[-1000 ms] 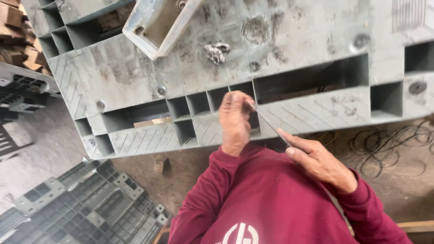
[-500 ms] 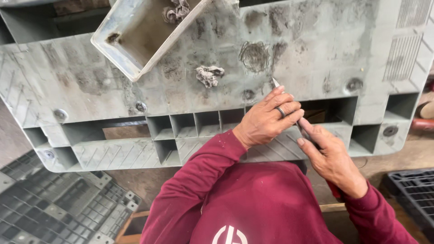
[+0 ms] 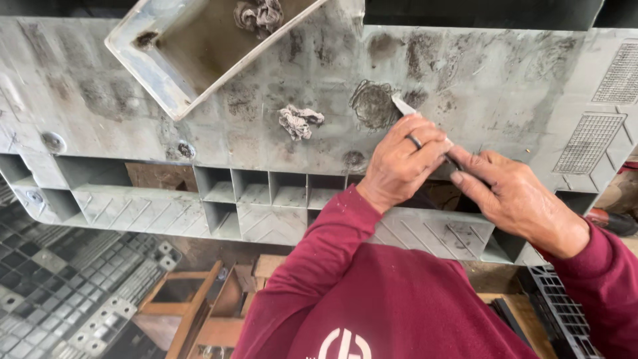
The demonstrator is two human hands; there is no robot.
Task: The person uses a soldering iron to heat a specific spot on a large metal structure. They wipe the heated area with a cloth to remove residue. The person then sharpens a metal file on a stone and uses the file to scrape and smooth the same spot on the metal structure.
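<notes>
A: What's nearest?

B: Maroon sleeves, then both hands together on a grey plastic pallet (image 3: 465, 86).

A: And the fingers?

B: The left hand (image 3: 401, 161) and right hand (image 3: 515, 193) are clamped on a thin metal blade (image 3: 403, 105), its tip touching a dark scuffed patch.

A: Beyond?

B: A crumpled rag (image 3: 299, 121), then a grey tray (image 3: 193, 46).

Thin flat grey metal blade (image 3: 403, 105), tip poking out just past my left fingers, tilted, edge touching the scuffed grey plastic pallet (image 3: 505, 86) at a dark round scorched patch; rest hidden under fingers.
</notes>
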